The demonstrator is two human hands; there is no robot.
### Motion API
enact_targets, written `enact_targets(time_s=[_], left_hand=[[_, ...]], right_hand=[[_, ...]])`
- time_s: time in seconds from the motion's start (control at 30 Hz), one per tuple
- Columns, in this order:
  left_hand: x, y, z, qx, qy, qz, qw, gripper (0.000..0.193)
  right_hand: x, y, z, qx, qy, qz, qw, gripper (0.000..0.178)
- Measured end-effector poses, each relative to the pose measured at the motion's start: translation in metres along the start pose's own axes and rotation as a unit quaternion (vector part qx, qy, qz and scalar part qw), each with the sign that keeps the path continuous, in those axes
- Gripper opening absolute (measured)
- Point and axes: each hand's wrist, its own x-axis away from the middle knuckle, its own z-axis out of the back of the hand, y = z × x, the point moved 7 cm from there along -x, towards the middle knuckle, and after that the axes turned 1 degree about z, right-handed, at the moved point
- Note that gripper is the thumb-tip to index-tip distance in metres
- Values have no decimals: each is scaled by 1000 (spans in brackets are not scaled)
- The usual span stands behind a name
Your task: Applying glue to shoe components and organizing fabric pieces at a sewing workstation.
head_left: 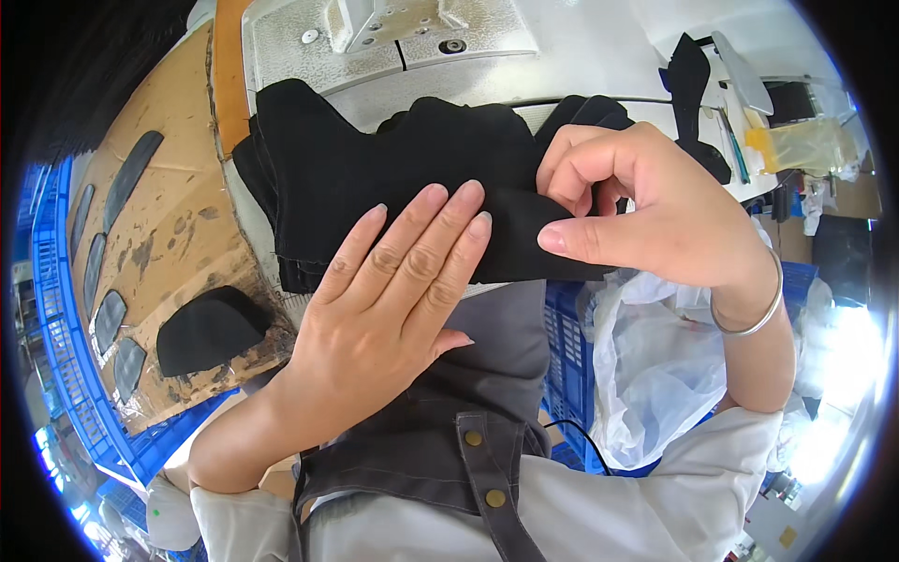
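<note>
A stack of black fabric pieces (412, 140) with curved outlines lies in front of me on the white machine bed. My left hand (384, 281) rests flat on it, fingers stretched out side by side and pointing away from me. At the stack's right part, my right hand (637, 197) has its fingers curled at the edge of a top black fabric piece (515, 234), thumb laid in front of it. Some of those fingertips are hidden behind the cloth. More black pieces (585, 112) show beyond my right hand.
Left, a stained cardboard sheet (173, 215) carries several dark flat pieces and a black half-round piece (211, 330), over a blue crate (70, 328). At right are a white plastic bag (651, 365), a black cut piece (688, 84) and a thin green tool (735, 145).
</note>
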Motion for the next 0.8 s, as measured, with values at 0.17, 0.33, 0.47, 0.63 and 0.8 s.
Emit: enact_targets(time_s=[0.17,0.33,0.47,0.63,0.8], left_hand=[[1,0,-1,-6,-12,12,1000,88],[1,0,-1,-2,-12,-13,1000,78],[2,0,-1,8,-15,-4,1000,76],[3,-1,-5,-18,-9,-9,1000,78],[4,0,-6,-51,-5,-22,998,76]], right_hand=[[6,-7,-7,52,25,60,997,18],[13,-11,-6,82,86,106,987,18],[13,-10,-9,75,105,108,986,18],[14,-9,-8,85,116,119,982,19],[15,-9,-9,89,123,126,980,19]])
